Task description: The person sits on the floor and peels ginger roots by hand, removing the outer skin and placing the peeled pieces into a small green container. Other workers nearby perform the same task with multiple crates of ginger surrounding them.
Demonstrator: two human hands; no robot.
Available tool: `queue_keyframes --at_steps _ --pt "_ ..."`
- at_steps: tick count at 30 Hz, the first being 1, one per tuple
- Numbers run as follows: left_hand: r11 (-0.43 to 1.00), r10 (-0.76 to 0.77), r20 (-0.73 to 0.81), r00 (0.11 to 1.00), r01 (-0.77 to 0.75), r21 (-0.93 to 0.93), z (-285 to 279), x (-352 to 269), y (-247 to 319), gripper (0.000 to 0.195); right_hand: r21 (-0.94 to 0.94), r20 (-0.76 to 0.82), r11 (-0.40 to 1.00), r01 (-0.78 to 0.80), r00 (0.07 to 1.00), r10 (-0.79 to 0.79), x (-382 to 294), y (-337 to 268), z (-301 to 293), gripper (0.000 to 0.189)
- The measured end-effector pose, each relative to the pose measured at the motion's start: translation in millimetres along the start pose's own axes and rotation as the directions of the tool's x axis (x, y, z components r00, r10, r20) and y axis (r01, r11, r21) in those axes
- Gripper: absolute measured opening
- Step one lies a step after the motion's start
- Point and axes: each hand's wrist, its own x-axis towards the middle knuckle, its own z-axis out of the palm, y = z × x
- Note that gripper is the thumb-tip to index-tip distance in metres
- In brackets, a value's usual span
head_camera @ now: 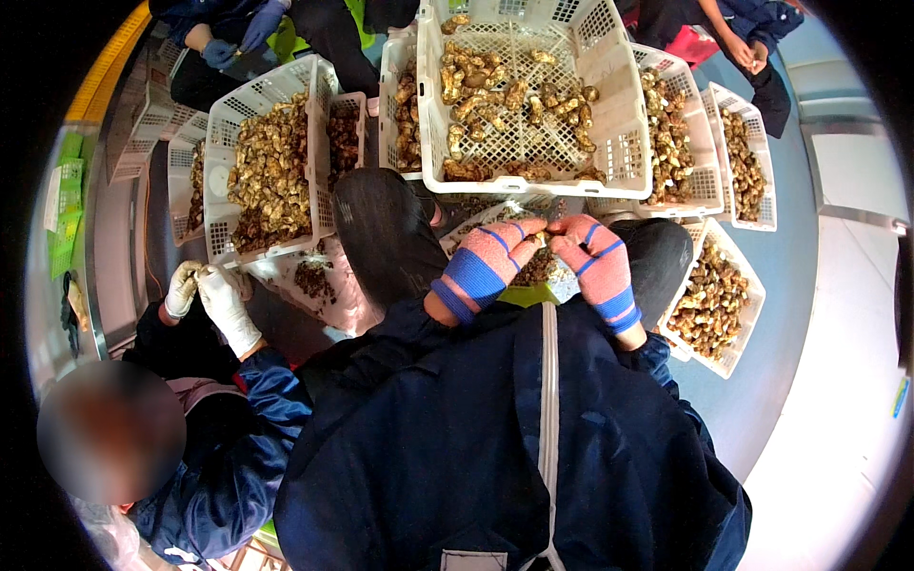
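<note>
My left hand (493, 260) and my right hand (594, 265) meet fingertip to fingertip between my knees, each in a pink fingerless glove with blue bands. A small pale piece, apparently of a mushroom (544, 238), is pinched between them, partly hidden by the fingers; which hand grips it more firmly does not show. Just beyond my hands stands a white plastic crate (535, 187) with brown mushrooms (475, 75) scattered over its mesh floor. Dark trimmings (535, 270) lie below my hands, near a green plastic edge (528, 294).
White crates heaped with mushrooms stand at the left (214, 214) and right (757, 292). A co-worker's white-gloved hands (225, 303) are close on my left. Two other people sit across from me. Trimmings also lie on a pale sheet (350, 292) beside my left knee.
</note>
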Motion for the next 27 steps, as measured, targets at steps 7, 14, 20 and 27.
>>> queue_keyframes --at_steps 7,14,20,27 --pt "0.983 0.013 0.004 1.000 -0.014 0.185 3.5 -0.5 -0.3 0.032 0.012 0.052 0.999 0.034 0.998 -0.035 0.6 3.3 -0.6 0.011" --pt "0.950 -0.109 0.129 0.986 0.141 -0.278 1.5 0.6 -5.1 0.032 0.635 0.077 0.725 -0.266 0.956 0.284 -0.6 -9.9 -12.1 0.006" --pt "0.983 -0.045 0.002 0.999 0.044 -0.179 -0.1 1.2 8.9 0.028 0.156 0.028 0.986 0.065 0.997 -0.070 -3.2 -8.2 -12.8 0.018" --pt "0.995 0.103 -0.074 0.992 -0.103 0.003 2.1 3.6 9.8 0.028 0.224 -0.016 0.973 0.048 0.999 -0.046 -5.8 -8.5 -10.8 0.018"
